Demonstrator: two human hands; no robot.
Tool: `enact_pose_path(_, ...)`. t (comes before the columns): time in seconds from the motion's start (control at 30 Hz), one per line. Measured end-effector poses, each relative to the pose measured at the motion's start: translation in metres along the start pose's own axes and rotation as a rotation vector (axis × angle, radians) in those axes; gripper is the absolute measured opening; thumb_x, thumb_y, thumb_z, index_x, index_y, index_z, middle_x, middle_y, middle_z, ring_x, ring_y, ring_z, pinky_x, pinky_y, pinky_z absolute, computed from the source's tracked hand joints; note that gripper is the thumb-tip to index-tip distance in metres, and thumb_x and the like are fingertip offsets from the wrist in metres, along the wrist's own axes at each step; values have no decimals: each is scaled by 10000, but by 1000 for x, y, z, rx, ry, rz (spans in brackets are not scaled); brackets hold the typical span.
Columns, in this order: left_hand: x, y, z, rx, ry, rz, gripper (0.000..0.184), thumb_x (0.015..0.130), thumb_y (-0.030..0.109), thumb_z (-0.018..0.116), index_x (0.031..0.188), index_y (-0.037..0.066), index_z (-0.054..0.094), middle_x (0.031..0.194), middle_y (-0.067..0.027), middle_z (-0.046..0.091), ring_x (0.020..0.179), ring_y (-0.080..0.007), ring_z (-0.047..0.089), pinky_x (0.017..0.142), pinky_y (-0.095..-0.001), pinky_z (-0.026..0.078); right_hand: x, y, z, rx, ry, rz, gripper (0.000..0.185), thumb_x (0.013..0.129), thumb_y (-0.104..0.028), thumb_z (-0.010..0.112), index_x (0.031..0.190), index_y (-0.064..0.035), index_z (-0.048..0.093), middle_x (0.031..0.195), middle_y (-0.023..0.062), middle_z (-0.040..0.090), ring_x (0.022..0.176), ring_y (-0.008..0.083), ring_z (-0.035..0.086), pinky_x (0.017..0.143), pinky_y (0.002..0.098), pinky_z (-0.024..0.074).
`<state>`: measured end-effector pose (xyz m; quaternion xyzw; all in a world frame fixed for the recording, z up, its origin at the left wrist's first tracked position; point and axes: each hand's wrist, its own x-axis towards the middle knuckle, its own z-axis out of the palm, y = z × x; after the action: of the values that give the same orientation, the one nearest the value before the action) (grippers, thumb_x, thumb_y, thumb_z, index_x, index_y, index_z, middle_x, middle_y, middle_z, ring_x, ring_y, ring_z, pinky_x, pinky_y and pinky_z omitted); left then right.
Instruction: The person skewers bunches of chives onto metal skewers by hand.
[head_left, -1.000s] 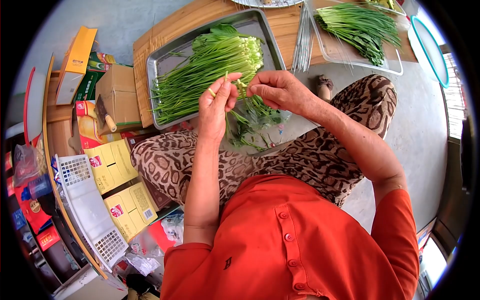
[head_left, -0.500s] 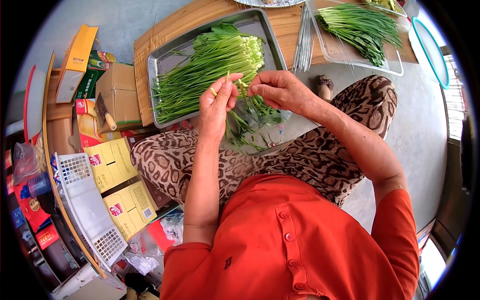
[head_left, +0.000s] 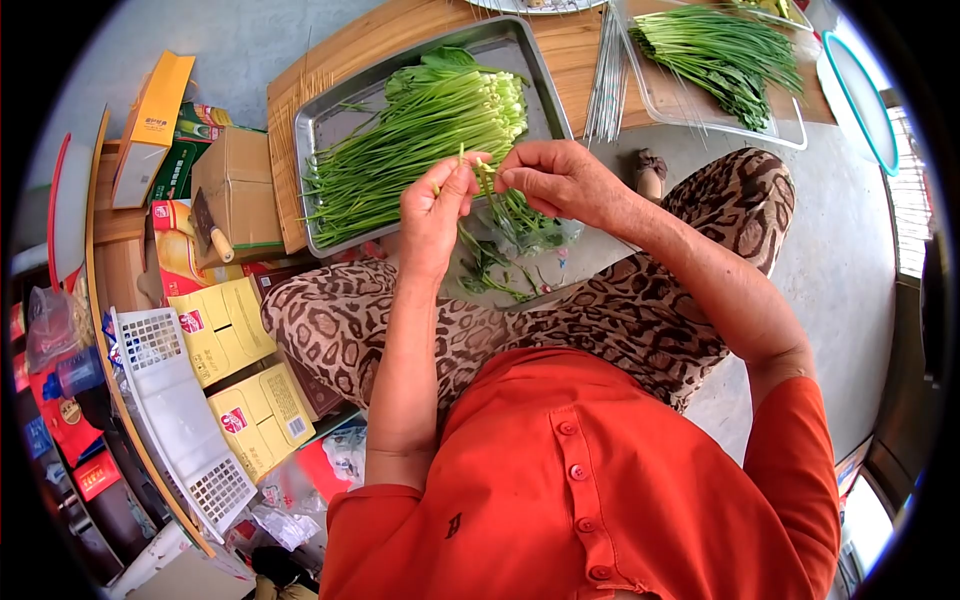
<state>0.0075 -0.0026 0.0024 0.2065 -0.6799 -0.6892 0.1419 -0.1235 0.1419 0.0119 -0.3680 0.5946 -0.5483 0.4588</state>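
In the head view my left hand (head_left: 434, 215) is closed in a pinch on a thin green vegetable stem, whose tip sticks up above the thumb. My right hand (head_left: 562, 178), close beside it, has thumb and forefinger pressed together at the greens between the hands; the exact grip is partly hidden. Below the hands, loose leafy greens (head_left: 497, 268) lie and hang near a clear plastic bag (head_left: 553, 237). Just beyond them, a metal tray (head_left: 545, 88) holds a thick bundle of long green stems (head_left: 410, 148), pale cut ends toward the right.
Metal skewers (head_left: 606, 88) lie on the wooden table (head_left: 577, 45) right of the tray. A clear plastic container (head_left: 660, 98) holds more long greens (head_left: 715, 55). Left are a cardboard box (head_left: 236, 185), a knife (head_left: 210, 228), yellow boxes (head_left: 222, 330) and a white plastic basket (head_left: 180, 405).
My left hand has shifted slightly right, toward my right hand, which stays nearly still. The greens hanging under my left hand sit a little differently.
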Motion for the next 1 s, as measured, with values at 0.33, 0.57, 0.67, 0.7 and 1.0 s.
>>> enact_pose_path(0.33, -2, -1, 5, 580, 38, 269, 198, 910, 88, 563, 1077, 3, 627, 850, -78, 555, 692, -190, 530, 636, -294, 432, 4, 7, -1, -45, 40, -21, 206, 967, -212, 522, 931, -28, 607, 560, -52, 439, 475, 33, 362, 435, 218, 287)
enact_pose_path(0.57, -4, 7, 10, 1153, 315, 319, 147, 899, 94, 523, 1025, 39, 576, 881, -144, 649, 783, -348, 631, 649, -444, 488, 6, 5, 2, 66, 84, 13, 201, 934, -240, 584, 932, -40, 603, 577, -67, 447, 488, 20, 361, 436, 197, 286)
enact_pose_path(0.67, -5, 13, 25, 1257, 264, 256, 113, 887, 92, 534, 984, 36, 547, 864, -136, 649, 758, -353, 631, 625, -451, 483, 7, 9, 6, 82, 64, 5, 197, 923, -242, 603, 928, -45, 599, 585, -74, 451, 492, 14, 360, 431, 191, 283)
enact_pose_path(0.7, -4, 12, 28, 1290, 262, 243, 100, 871, 90, 550, 951, 36, 525, 852, -134, 648, 763, -358, 630, 628, -452, 483, 8, 12, 6, 118, 63, -16, 197, 917, -232, 614, 900, -37, 598, 591, -65, 466, 500, 21, 368, 433, 200, 287)
enact_pose_path(1.0, -7, 18, 27, 695, 153, 302, 274, 811, 3, 647, 1061, 5, 535, 881, -65, 606, 651, -126, 558, 579, -265, 445, 2, 3, -4, 286, 84, 14, 145, 917, -168, 605, 883, -27, 593, 581, -49, 474, 488, 31, 383, 425, 213, 288)
